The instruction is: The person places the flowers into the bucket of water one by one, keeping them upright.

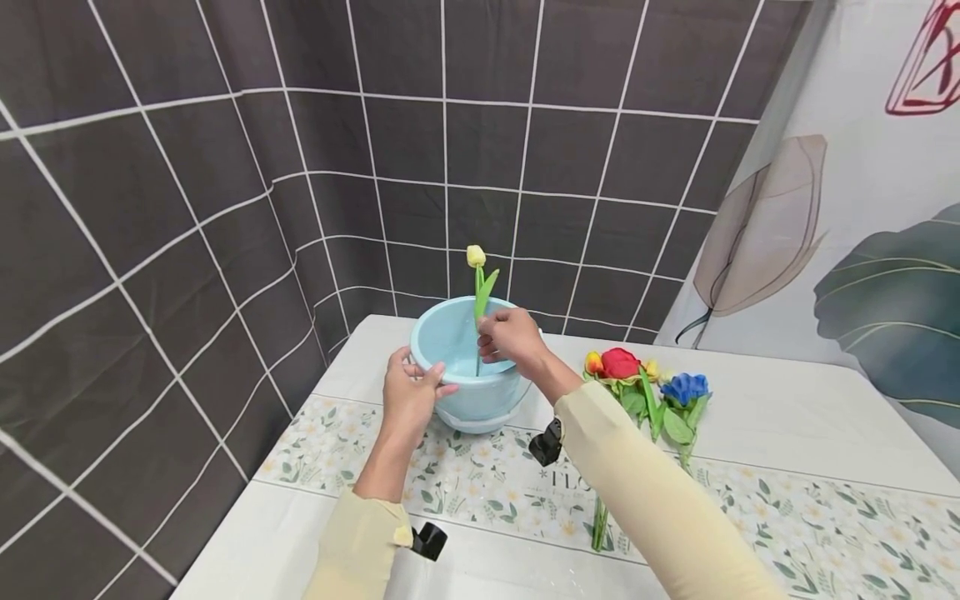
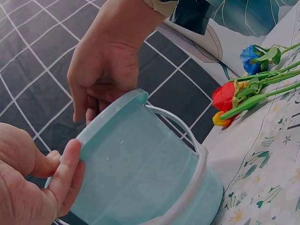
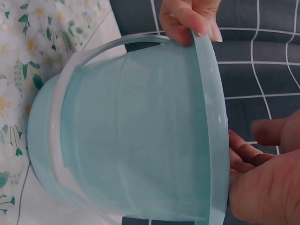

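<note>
The right hand [image 1: 517,340] pinches 1 yellow tulip [image 1: 482,303] by its stem; the flower stands upright between the 2 hands, lower end inside the blue bucket [image 1: 480,398] (handle [image 3: 56,136] lowered), whose rim [image 3: 213,108] the left hand [image 1: 412,392] grips.

Bucket [image 1: 483,398]: mouth open upward; entry from above lies at the back left, between rim and stem.
Yellow tulip [image 1: 476,256]: upright, its stem standing in that mouth.
Right hand [image 1: 512,340]: over the mouth's right part, obstructing.
Left hand [image 1: 412,392]: on the near-left rim, obstructing there.
Bucket handle [image 3: 55,122]: lowered across the front.
Tiled wall [image 1: 487,142]: barrier behind and left.
Flowers [image 1: 621,364]: obstacle at right; tabletop gap towards bucket, crossed by right sleeve [image 1: 660,475].
</note>
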### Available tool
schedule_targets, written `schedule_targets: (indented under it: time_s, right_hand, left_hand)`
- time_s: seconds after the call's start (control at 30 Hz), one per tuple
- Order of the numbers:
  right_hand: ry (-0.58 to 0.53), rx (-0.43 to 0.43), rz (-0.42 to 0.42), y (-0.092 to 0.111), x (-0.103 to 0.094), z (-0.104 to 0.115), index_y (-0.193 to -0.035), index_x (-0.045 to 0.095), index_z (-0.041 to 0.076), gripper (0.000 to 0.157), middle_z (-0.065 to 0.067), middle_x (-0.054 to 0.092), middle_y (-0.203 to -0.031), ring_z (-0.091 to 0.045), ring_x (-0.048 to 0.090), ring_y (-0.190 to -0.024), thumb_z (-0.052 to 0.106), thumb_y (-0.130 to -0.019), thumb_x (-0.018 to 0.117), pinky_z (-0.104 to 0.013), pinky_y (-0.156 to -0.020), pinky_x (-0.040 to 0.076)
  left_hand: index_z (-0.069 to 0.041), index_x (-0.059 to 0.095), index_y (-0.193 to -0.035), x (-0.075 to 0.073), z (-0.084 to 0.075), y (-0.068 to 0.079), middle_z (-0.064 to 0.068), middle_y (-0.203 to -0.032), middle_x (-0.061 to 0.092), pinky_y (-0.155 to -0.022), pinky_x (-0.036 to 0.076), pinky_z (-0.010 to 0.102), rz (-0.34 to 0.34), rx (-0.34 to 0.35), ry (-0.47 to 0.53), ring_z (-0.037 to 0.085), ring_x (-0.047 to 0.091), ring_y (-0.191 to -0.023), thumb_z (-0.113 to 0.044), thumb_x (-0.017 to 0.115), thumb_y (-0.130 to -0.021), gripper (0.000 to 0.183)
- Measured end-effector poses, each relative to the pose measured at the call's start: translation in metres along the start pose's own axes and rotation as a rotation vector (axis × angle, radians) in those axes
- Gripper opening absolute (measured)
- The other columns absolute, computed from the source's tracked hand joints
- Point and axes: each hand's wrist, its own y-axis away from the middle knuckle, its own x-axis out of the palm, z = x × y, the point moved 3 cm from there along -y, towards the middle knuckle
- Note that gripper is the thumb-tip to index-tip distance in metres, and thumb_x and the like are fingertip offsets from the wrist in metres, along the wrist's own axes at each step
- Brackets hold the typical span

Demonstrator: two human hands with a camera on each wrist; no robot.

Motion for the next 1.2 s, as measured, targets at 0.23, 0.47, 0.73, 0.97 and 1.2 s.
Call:
schedule_targets:
  time_s: [0.23,0.47,0.73,0.97,1.2]
  right_hand:
    - [-0.284,-0.055,0.020,0.004,-0.019,-0.004,-0.111,0.053,-0.014,0.039,-0.018,0.061,-0.088,-0.020,0.067,-0.069,0.023,-0.105,0.042,-0.034,-0.069,0.066]
    - [-0.436,-0.154,-0.043,0.026,-0.055,-0.012,-0.119,0.047,-0.011,0.043,-0.013,0.065,-0.089,-0.017,0.069,-0.072,0.029,-0.105,0.040,-0.029,-0.070,0.066]
    - [-0.529,-0.221,-0.135,0.056,-0.088,-0.022,-0.113,0.051,0.001,0.032,-0.007,0.068,-0.086,-0.018,0.069,-0.071,0.031,-0.104,0.042,-0.024,-0.062,0.064]
    - [-0.526,-0.246,-0.173,0.082,-0.104,-0.031,-0.118,0.047,0.000,0.034,-0.005,0.070,-0.084,-0.015,0.069,-0.068,0.030,-0.104,0.042,-0.020,-0.055,0.061]
    - [-0.443,-0.203,-0.229,0.106,-0.112,-0.046,-0.116,0.050,0.010,0.026,-0.002,0.068,-0.087,-0.013,0.067,-0.066,0.032,-0.103,0.043,-0.020,-0.054,0.060]
  left_hand:
    - [-0.007,0.019,-0.151,-0.001,0.000,-0.004,0.018,-0.112,0.039,-0.079,0.062,0.021,-0.012,-0.009,-0.004,0.019,0.070,-0.079,-0.007,0.055,-0.098,0.064]
    - [-0.007,0.018,-0.151,-0.003,0.000,-0.007,0.018,-0.113,0.038,-0.078,0.062,0.019,-0.012,-0.020,0.000,0.018,0.070,-0.080,-0.007,0.054,-0.098,0.065]
    - [-0.007,0.017,-0.151,-0.010,-0.003,-0.005,0.017,-0.113,0.037,-0.079,0.061,0.018,0.009,-0.013,-0.004,0.016,0.069,-0.078,-0.007,0.054,-0.098,0.065]
    - [-0.007,0.015,-0.152,-0.018,-0.007,-0.004,0.016,-0.113,0.036,-0.080,0.061,0.018,0.018,-0.006,-0.013,0.014,0.069,-0.075,-0.007,0.053,-0.098,0.066]
    - [-0.008,0.010,-0.153,-0.028,-0.012,-0.002,0.014,-0.114,0.036,-0.081,0.060,0.016,0.002,-0.001,-0.034,0.012,0.069,-0.075,-0.009,0.052,-0.099,0.068]
